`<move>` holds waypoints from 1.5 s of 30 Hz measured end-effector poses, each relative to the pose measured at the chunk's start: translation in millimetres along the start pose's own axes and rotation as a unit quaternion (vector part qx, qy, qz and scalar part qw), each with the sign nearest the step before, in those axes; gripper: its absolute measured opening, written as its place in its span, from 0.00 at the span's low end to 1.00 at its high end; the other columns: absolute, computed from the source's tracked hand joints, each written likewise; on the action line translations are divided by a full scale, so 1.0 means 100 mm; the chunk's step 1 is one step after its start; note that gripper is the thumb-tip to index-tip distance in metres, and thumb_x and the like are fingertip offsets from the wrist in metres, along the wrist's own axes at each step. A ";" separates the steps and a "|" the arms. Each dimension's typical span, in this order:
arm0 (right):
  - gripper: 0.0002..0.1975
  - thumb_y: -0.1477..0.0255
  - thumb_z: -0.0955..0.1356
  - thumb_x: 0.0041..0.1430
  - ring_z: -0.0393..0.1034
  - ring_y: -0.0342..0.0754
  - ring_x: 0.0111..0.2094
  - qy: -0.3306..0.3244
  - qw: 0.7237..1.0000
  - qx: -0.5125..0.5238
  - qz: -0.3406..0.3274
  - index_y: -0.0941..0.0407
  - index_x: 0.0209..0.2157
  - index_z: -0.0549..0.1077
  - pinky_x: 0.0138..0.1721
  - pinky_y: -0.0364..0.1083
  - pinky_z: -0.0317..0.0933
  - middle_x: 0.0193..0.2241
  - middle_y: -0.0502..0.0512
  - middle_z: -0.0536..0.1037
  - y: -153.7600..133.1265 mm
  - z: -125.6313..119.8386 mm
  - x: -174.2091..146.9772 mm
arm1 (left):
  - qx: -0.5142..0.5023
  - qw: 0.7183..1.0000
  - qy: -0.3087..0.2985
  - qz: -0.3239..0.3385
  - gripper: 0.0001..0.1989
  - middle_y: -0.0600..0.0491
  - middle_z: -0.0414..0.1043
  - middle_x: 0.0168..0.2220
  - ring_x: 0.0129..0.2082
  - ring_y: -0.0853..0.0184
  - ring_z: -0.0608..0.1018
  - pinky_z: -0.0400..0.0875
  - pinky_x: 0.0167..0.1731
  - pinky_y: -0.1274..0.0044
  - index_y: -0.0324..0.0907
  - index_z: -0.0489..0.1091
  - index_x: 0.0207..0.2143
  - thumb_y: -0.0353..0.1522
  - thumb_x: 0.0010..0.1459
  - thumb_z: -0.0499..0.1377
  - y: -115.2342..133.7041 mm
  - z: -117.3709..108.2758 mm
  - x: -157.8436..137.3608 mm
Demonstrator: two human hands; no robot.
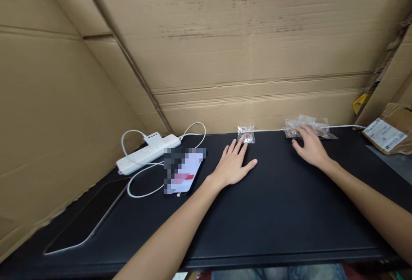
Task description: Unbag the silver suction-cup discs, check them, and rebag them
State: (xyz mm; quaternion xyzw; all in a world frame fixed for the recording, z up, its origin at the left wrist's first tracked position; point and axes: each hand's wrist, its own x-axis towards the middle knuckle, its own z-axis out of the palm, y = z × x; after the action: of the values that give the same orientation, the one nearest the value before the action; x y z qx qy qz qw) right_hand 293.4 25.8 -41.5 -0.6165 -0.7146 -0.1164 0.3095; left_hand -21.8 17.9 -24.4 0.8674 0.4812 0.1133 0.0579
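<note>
Palm down on the black tabletop (283, 211), my left hand (233, 164) has its fingers spread. Its fingertips touch or nearly touch the lower edge of a small clear plastic bag (246, 134), which holds a whitish ring-like item with a red spot. Further right, my right hand (309, 147) reaches over a pile of similar clear bags (313, 124) with bits of red in them. Its fingers are stretched out over the pile's near side, with the thumb apart. Whether these fingers press on the bags I cannot tell.
A lit phone (186, 172), partly pixelated, lies left of my left forearm, with a white cable plugged in. Behind it sits a white power strip (148, 155). A dark tablet-like slab (88, 215) is at far left, a labelled brown package (388, 134) at right. Cardboard walls (257, 56) enclose the table.
</note>
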 end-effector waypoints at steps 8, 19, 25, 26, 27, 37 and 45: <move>0.25 0.67 0.62 0.64 0.56 0.61 0.65 -0.089 0.991 0.029 -0.093 0.62 0.59 0.66 0.64 0.58 0.54 0.63 0.69 0.62 -0.33 0.04 -0.11 | 0.017 1.000 -0.011 -0.001 0.43 0.45 0.36 0.72 0.70 0.44 0.43 0.43 0.64 0.52 0.41 0.46 0.70 0.58 0.62 0.42 -0.01 0.04 0.05; 0.19 0.69 0.62 0.66 0.63 0.60 0.61 -0.104 0.985 0.031 -0.133 0.63 0.53 0.72 0.62 0.58 0.58 0.58 0.69 0.69 -0.34 0.01 -0.11 | 0.003 0.998 0.048 0.049 0.32 0.38 0.62 0.60 0.58 0.48 0.65 0.63 0.56 0.58 0.36 0.57 0.63 0.45 0.62 0.52 0.31 -0.13 -0.09; 0.15 0.72 0.62 0.65 0.67 0.58 0.56 -0.100 0.979 0.080 -0.156 0.60 0.50 0.73 0.59 0.57 0.62 0.53 0.66 0.73 -0.40 -0.04 -0.11 | -0.016 0.992 0.060 0.110 0.25 0.41 0.66 0.52 0.54 0.53 0.67 0.65 0.56 0.62 0.36 0.62 0.58 0.41 0.63 0.53 0.47 -0.16 -0.16; 0.14 0.73 0.62 0.65 0.68 0.56 0.54 -0.093 0.977 0.101 -0.165 0.59 0.49 0.73 0.57 0.57 0.63 0.50 0.64 0.74 -0.45 -0.07 -0.12 | -0.026 0.990 0.061 0.122 0.24 0.42 0.67 0.50 0.53 0.54 0.67 0.65 0.55 0.63 0.37 0.62 0.58 0.40 0.64 0.53 0.48 -0.16 -0.17; 0.13 0.74 0.63 0.65 0.69 0.55 0.52 -0.085 0.974 0.121 -0.174 0.58 0.48 0.72 0.56 0.56 0.64 0.48 0.62 0.75 -0.50 -0.11 -0.13 | -0.035 0.989 0.061 0.134 0.22 0.43 0.67 0.49 0.52 0.55 0.68 0.66 0.54 0.63 0.38 0.62 0.57 0.40 0.64 0.53 0.48 -0.17 -0.18; 0.12 0.76 0.61 0.65 0.66 0.57 0.45 -0.097 0.955 0.155 -0.235 0.55 0.47 0.72 0.48 0.59 0.65 0.43 0.62 0.72 -1.00 -0.26 -0.27 | -0.096 0.972 0.075 0.199 0.12 0.45 0.70 0.49 0.52 0.57 0.69 0.66 0.55 0.65 0.41 0.67 0.49 0.33 0.65 0.53 0.53 -0.20 -0.20; 0.18 0.75 0.59 0.67 0.64 0.57 0.53 -0.101 0.960 0.178 -0.193 0.54 0.56 0.67 0.54 0.59 0.62 0.52 0.62 0.69 -0.92 -0.26 -0.23 | -0.099 0.966 0.070 0.230 0.09 0.48 0.72 0.40 0.47 0.59 0.72 0.68 0.52 0.67 0.41 0.71 0.37 0.33 0.66 0.52 0.57 -0.23 -0.20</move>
State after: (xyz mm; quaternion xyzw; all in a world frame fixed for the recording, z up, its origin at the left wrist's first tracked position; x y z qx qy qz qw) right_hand 215.0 -26.5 -15.1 -0.4108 -0.8565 0.0178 0.3120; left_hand 9.0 -29.9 6.7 0.9346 0.2577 0.2313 0.0818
